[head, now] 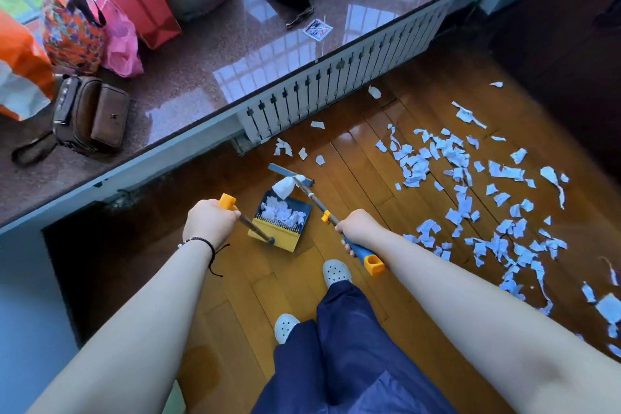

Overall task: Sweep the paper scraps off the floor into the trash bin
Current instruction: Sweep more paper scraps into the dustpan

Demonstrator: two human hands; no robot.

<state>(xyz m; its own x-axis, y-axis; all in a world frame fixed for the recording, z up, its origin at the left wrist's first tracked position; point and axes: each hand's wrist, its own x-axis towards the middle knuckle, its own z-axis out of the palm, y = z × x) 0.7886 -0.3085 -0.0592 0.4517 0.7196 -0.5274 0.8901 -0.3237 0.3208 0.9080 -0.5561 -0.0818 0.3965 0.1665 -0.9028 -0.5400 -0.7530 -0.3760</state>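
Note:
My left hand grips the orange-capped handle of a dark dustpan with a yellow comb edge, which rests on the wooden floor and holds white paper scraps. My right hand is shut on the blue and orange handle of a broom. The broom's flat blue head sits just beyond the dustpan's mouth, with a crumpled white piece at it. Many pale paper scraps lie scattered across the floor to the right, and a few scraps lie near the radiator. No trash bin is in view.
A long polished stone ledge runs along the left and back, carrying bags, a brown pouch and black plastic. A white slatted radiator cover stands below it. My feet in white clogs stand just behind the dustpan.

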